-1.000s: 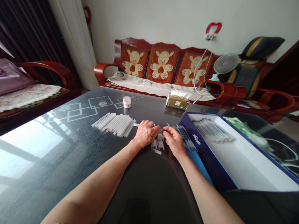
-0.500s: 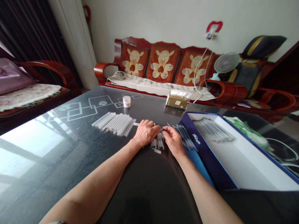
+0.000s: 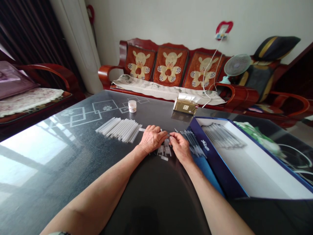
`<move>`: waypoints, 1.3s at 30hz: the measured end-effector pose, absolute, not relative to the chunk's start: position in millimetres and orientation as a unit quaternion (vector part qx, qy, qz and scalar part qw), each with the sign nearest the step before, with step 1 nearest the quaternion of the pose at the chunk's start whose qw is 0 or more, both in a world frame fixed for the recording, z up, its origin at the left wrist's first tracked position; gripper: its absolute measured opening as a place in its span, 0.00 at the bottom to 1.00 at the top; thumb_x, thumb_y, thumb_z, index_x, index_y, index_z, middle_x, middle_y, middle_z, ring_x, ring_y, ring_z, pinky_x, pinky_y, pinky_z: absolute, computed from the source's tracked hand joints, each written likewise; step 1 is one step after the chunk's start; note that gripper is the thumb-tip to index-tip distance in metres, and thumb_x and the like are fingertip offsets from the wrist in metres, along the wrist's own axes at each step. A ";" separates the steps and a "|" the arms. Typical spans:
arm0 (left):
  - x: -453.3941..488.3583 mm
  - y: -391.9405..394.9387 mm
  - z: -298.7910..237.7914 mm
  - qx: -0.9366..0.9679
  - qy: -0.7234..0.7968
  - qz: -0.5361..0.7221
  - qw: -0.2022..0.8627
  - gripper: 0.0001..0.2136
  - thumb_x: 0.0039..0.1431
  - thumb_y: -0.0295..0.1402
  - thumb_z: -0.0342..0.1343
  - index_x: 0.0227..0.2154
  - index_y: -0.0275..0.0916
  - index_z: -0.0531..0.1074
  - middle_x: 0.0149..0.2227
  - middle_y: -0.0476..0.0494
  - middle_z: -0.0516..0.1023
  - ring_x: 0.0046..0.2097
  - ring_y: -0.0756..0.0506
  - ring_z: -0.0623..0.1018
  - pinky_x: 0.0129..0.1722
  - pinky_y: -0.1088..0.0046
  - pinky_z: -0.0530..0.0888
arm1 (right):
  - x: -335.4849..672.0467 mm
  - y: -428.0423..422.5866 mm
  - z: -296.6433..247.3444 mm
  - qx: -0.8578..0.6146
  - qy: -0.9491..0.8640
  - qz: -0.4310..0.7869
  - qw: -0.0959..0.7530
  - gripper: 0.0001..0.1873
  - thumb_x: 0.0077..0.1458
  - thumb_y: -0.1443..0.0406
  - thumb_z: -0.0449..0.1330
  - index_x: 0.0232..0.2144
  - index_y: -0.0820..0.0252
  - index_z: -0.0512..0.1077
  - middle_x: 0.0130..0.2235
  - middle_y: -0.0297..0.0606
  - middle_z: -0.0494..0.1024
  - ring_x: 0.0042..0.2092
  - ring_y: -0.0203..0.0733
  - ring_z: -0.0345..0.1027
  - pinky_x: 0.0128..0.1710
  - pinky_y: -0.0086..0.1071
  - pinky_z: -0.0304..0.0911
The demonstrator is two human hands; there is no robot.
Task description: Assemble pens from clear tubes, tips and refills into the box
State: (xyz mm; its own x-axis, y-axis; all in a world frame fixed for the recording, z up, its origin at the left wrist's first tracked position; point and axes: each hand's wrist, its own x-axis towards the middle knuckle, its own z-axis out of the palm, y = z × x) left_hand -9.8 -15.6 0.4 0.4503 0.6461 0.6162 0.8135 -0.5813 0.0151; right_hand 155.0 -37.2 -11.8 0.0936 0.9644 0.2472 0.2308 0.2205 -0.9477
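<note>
White tube (image 3: pixel 141 130) lies partly under the left hand (image 3: pixel 152 139), whose fingers curl, their hold hidden. Just beside, the right hand (image 3: pixel 181 148) brings thumb and forefinger nearly together; whether on anything, I cannot tell.

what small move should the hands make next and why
I'd perhaps ease the right hand slightly toward the left hand: their fingertips nearly meet by the small translucent pieces, and a white tube pokes out beyond the left hand. Whatever the fingertips pinch is too small to tell.
</note>
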 end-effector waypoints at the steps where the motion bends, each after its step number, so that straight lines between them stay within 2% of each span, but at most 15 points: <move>1: -9.9 -15.7 0.6 -0.840 -0.435 -0.293 0.141 0.18 0.66 0.45 0.41 0.42 0.47 0.75 0.31 0.45 0.71 0.34 0.46 0.66 0.38 0.67 0.59 | 155.3 -36.9 -12.1 -0.512 -0.576 0.348 0.534 0.22 0.48 0.52 0.61 0.42 0.58 0.72 0.40 0.40 0.78 0.30 0.38 0.71 0.32 0.33 0.67; 4: -10.1 -16.3 1.4 -0.842 -0.435 -0.292 0.131 0.17 0.66 0.44 0.41 0.42 0.47 0.75 0.31 0.45 0.71 0.35 0.46 0.67 0.38 0.67 0.60 | 156.8 -35.9 -12.7 -0.524 -0.558 0.341 0.546 0.24 0.50 0.50 0.59 0.44 0.58 0.72 0.39 0.41 0.78 0.30 0.39 0.71 0.29 0.33 0.66; 7: -10.0 -16.7 2.2 -0.845 -0.435 -0.286 0.124 0.17 0.66 0.44 0.41 0.42 0.47 0.75 0.31 0.44 0.71 0.35 0.46 0.67 0.39 0.67 0.60 | 157.3 -35.8 -12.2 -0.552 -0.551 0.333 0.530 0.23 0.52 0.46 0.54 0.35 0.59 0.74 0.30 0.39 0.78 0.27 0.41 0.69 0.27 0.33 0.64; 9: -9.8 -16.8 2.4 -0.846 -0.436 -0.282 0.124 0.17 0.66 0.44 0.41 0.42 0.47 0.75 0.31 0.44 0.71 0.35 0.46 0.67 0.39 0.67 0.60 | 156.6 -36.4 -11.6 -0.552 -0.563 0.333 0.516 0.23 0.52 0.46 0.55 0.31 0.59 0.74 0.29 0.39 0.78 0.27 0.41 0.69 0.28 0.33 0.64; 14: -10.1 -16.6 2.1 -0.844 -0.439 -0.280 0.132 0.18 0.66 0.45 0.40 0.42 0.48 0.75 0.31 0.45 0.71 0.35 0.45 0.67 0.38 0.67 0.60 | 155.1 -37.0 -11.3 -0.522 -0.569 0.357 0.526 0.19 0.48 0.52 0.60 0.38 0.59 0.73 0.35 0.39 0.78 0.29 0.39 0.70 0.31 0.33 0.66; 17: -10.4 -16.4 1.9 -0.844 -0.436 -0.284 0.130 0.18 0.66 0.45 0.40 0.42 0.48 0.75 0.31 0.45 0.71 0.35 0.45 0.67 0.38 0.67 0.60 | 156.1 -35.6 -12.3 -0.510 -0.554 0.375 0.541 0.24 0.47 0.52 0.61 0.44 0.59 0.71 0.41 0.41 0.78 0.30 0.38 0.70 0.30 0.33 0.66; 19: -10.4 -16.5 2.0 -0.845 -0.435 -0.285 0.127 0.18 0.66 0.45 0.41 0.42 0.47 0.75 0.31 0.45 0.71 0.35 0.46 0.66 0.38 0.67 0.60 | 156.8 -34.8 -12.7 -0.525 -0.532 0.376 0.548 0.26 0.50 0.49 0.59 0.45 0.60 0.71 0.39 0.41 0.78 0.29 0.39 0.70 0.27 0.32 0.65; 23: -10.2 -16.4 2.3 -0.845 -0.434 -0.285 0.128 0.18 0.66 0.45 0.41 0.42 0.47 0.75 0.31 0.45 0.71 0.35 0.46 0.67 0.39 0.67 0.60 | 156.3 -35.2 -12.3 -0.557 -0.543 0.352 0.521 0.25 0.52 0.45 0.54 0.34 0.60 0.74 0.28 0.39 0.78 0.26 0.40 0.68 0.25 0.32 0.63; 26: -11.2 -15.2 1.8 -0.846 -0.430 -0.286 0.130 0.18 0.66 0.45 0.41 0.42 0.47 0.75 0.31 0.45 0.71 0.35 0.45 0.67 0.39 0.66 0.60 | 155.5 -35.4 -13.1 -0.545 -0.561 0.346 0.518 0.21 0.51 0.47 0.57 0.33 0.59 0.73 0.28 0.37 0.77 0.26 0.39 0.68 0.26 0.32 0.64; 31: -14.7 -13.1 1.2 -0.823 -0.462 -0.303 0.133 0.17 0.66 0.43 0.42 0.41 0.44 0.75 0.31 0.44 0.71 0.35 0.45 0.67 0.40 0.65 0.60 | 157.9 -31.8 -18.7 -0.526 -0.554 0.309 0.566 0.16 0.50 0.54 0.60 0.37 0.59 0.72 0.34 0.38 0.78 0.31 0.39 0.70 0.34 0.33 0.67; 35: -15.2 -12.7 0.9 -0.810 -0.475 -0.316 0.135 0.17 0.67 0.41 0.41 0.42 0.42 0.75 0.31 0.43 0.72 0.36 0.45 0.68 0.40 0.65 0.60 | 157.2 -34.0 -18.0 -0.532 -0.620 0.225 0.531 0.12 0.51 0.58 0.59 0.36 0.58 0.74 0.35 0.39 0.78 0.35 0.41 0.71 0.40 0.35 0.67; 39: -14.3 -12.2 -0.4 -0.816 -0.467 -0.314 0.132 0.17 0.67 0.40 0.40 0.43 0.42 0.74 0.33 0.44 0.73 0.36 0.45 0.69 0.41 0.65 0.61 | 153.0 -39.6 -12.6 -0.514 -0.681 0.165 0.495 0.10 0.53 0.59 0.58 0.32 0.57 0.76 0.34 0.38 0.78 0.33 0.40 0.70 0.38 0.35 0.66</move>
State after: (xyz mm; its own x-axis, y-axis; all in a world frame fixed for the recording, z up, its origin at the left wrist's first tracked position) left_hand -14.3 -12.2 -0.4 0.3664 0.6796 0.6355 0.8458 -0.5280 0.0770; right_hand 153.0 -39.6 -12.6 0.0186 0.8633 0.5044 0.5371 0.4169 -0.7333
